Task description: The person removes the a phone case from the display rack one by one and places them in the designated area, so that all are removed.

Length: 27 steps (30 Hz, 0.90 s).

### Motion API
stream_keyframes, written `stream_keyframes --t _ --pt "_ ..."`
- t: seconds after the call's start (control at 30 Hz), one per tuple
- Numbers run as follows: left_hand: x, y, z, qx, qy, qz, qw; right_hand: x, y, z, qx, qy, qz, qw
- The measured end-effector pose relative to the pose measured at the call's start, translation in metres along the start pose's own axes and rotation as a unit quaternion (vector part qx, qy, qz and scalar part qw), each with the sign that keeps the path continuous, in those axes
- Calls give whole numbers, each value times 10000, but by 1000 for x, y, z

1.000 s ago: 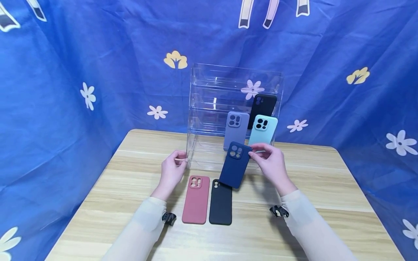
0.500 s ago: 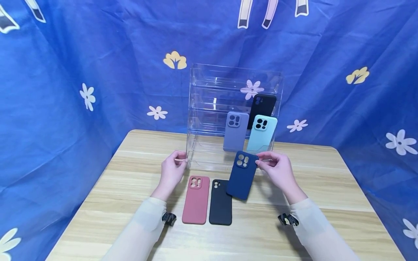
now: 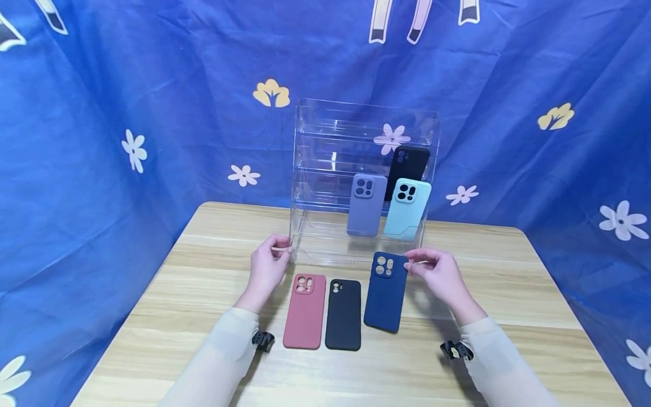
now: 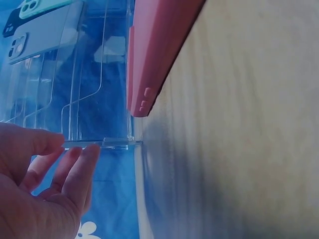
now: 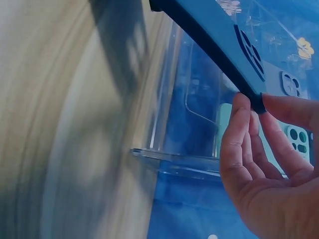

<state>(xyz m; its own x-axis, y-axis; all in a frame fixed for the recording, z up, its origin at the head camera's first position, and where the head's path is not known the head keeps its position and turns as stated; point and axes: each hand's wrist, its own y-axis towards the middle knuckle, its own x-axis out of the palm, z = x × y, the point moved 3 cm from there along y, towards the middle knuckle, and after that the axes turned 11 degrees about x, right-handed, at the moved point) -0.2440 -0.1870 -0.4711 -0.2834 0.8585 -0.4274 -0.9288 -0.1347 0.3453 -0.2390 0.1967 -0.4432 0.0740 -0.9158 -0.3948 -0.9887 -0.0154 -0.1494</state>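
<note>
Navy case (image 3: pixel 385 297) is in the right hand (image 3: pixel 438 278): thumb and fingers pinch it at its 1 o'clock corner, camera cutouts up top. Held tilted, top end off the table (image 3: pixel 508 305); can't quite tell if the bottom end touches wood. Left hand (image 3: pixel 268 264) pinches the panel edge of the clear rack (image 3: pixel 316 171) at the rack's 8 o'clock corner. From the navy case: black case (image 3: pixel 343 316) just beside it at 9, pink case (image 3: pixel 304 314) beyond that, narrow gap between those two, both flat on the table. Inside the rack: lavender case (image 3: pixel 366 209) between 11 and 12, mint case (image 3: pixel 408 209) between 12 and 1. Rear black case (image 3: pixel 409 163) sits at mint's 12, partly hidden behind it.
</note>
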Motion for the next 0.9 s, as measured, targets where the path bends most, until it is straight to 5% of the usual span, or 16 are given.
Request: stream_keyframes --t 0.9 --pt "1 0 1 49 103 -25 9999 33 10 41 136 -657 55 9977"
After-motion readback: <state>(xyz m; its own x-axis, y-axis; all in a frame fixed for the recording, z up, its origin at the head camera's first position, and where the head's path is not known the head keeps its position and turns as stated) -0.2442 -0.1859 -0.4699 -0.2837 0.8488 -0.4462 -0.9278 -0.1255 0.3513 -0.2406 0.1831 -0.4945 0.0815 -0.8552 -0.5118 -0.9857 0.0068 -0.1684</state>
